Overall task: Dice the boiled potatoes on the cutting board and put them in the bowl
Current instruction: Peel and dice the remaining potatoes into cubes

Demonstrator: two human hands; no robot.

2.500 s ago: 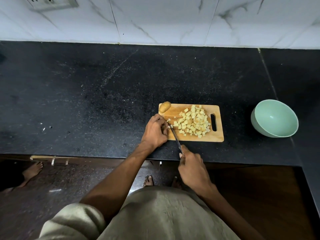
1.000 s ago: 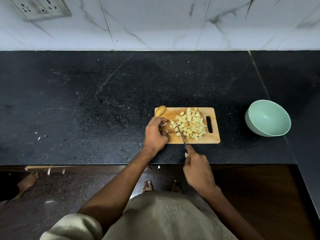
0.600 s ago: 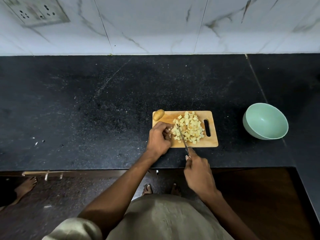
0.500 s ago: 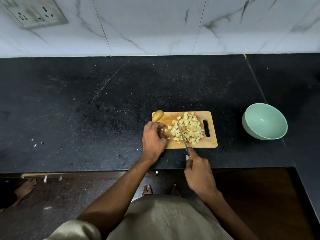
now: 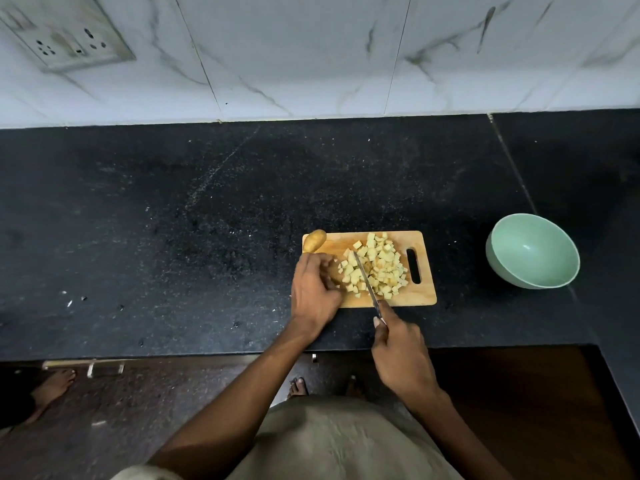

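Note:
A wooden cutting board (image 5: 424, 296) lies on the black counter. It carries a pile of diced potato (image 5: 381, 268) and, at its far left corner, one whole unpeeled potato (image 5: 314, 240). My right hand (image 5: 401, 351) grips the handle of a knife (image 5: 365, 282), and the blade lies across the left side of the pile. My left hand (image 5: 313, 292) rests on the board's left end with its fingers curled towards the dice. What lies under those fingers is hidden. An empty mint-green bowl (image 5: 493, 237) stands to the right of the board, apart from it.
The black granite counter (image 5: 207, 220) runs wide to the left and behind the board, up to a marble-tiled wall with a socket plate (image 5: 69, 39). A few crumbs (image 5: 69, 301) lie far left. A person's bare foot (image 5: 52, 386) shows on the floor below the counter's front edge.
The knife moved right, from beside my left fingers into the pile of dice. My left hand drew back a little to the board's left end. The bowl and the whole potato stayed put.

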